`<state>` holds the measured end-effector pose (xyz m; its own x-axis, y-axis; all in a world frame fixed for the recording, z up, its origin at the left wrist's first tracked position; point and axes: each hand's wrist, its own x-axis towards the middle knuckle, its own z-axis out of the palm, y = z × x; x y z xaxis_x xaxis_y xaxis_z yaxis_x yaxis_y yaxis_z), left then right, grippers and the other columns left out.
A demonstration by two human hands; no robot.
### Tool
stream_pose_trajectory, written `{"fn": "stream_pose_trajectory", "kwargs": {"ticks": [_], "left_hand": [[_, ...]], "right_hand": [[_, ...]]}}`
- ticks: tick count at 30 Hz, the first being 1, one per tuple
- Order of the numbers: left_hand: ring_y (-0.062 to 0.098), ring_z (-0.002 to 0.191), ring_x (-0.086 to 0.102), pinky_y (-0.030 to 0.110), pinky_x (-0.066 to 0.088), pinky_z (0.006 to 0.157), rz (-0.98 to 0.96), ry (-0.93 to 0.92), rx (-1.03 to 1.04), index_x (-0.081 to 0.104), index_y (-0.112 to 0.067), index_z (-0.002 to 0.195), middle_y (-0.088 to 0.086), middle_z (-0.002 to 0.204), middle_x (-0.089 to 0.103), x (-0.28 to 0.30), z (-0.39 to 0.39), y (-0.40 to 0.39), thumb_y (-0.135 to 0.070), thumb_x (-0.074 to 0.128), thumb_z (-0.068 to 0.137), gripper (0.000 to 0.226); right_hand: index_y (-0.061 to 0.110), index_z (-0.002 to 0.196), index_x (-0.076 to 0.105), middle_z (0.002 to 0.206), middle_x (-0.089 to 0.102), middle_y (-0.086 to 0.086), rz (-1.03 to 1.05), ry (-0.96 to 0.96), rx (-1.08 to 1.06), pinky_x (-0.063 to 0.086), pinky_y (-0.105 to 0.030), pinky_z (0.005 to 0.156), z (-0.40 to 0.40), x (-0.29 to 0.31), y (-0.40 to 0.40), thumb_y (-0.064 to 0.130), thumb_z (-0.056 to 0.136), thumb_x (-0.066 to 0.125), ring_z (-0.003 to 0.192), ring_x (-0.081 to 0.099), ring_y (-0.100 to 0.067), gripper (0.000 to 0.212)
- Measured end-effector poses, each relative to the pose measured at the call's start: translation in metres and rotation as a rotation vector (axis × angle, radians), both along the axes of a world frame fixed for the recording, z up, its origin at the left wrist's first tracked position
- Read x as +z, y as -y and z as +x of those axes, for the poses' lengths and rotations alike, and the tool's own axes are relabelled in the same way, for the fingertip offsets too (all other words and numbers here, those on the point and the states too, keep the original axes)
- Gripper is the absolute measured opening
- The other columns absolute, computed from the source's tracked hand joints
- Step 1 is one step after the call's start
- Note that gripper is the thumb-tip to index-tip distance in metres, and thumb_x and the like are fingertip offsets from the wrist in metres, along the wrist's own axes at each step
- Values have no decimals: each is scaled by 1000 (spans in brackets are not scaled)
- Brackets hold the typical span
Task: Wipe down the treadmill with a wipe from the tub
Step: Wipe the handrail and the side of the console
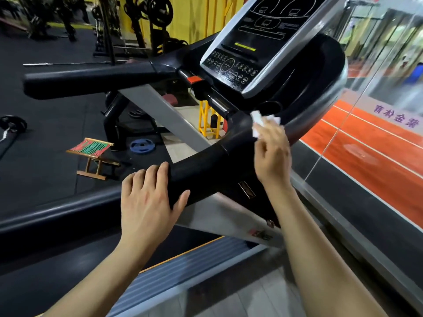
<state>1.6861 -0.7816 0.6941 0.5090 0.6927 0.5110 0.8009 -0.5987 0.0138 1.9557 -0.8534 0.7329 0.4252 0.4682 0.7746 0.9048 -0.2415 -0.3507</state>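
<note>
Two bare hands work at a treadmill (229,156): the left hand (146,197) curls over the end of the near black handrail (206,170), while the right hand (272,154) presses a white wipe (257,124) against the same rail further up. Just beyond the wipe sits a round cup holder (271,108) below the console (249,49); its contents cannot be made out.

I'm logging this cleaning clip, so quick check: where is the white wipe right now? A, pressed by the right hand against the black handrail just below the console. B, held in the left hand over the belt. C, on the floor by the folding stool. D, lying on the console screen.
A: the right hand presses the white wipe onto the black handrail, while the left hand grips the rail bare.
</note>
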Motion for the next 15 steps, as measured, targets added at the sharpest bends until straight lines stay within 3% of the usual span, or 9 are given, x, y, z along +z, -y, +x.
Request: {"fn": "stream_pose_trajectory", "kwargs": {"ticks": [3,7,10,12,15], "left_hand": [[37,119,52,49,36,103,5,-13,8,47,-6,144,14,132,58,0,1,0,-64,40,97,76],[35,120,52,48,36,105,4,-40,-11,44,-7,146,13,135,57,-1,-2,-3,-65,37,98,76],[35,120,53,48,37,104,-4,-43,-39,45,-8,146,12,134,58,0,-7,-5,-65,39,96,76],[37,120,53,48,37,103,-1,-52,-40,44,-7,145,13,133,58,1,-8,-5,-63,41,95,75],[40,117,54,51,38,101,7,-63,-26,45,-4,144,16,131,59,2,-6,-2,-61,41,95,75]], "right_hand": [[0,133,61,146,54,-16,144,-23,84,30,-49,120,-40,-19,-6,-5,96,43,143,43,-27,41],[3,137,60,149,52,-12,55,100,342,29,-44,121,-131,-57,-13,0,96,47,143,43,-24,43],[4,141,56,154,46,-8,28,206,373,32,-41,119,-96,-57,-8,0,96,45,143,44,-22,46],[2,147,48,158,37,-8,179,-6,205,31,-40,121,-53,-57,-3,-7,98,42,148,36,-20,50],[5,156,33,163,30,-14,388,-510,-98,27,-36,124,-24,-62,0,-10,99,32,152,23,-9,59]]}}
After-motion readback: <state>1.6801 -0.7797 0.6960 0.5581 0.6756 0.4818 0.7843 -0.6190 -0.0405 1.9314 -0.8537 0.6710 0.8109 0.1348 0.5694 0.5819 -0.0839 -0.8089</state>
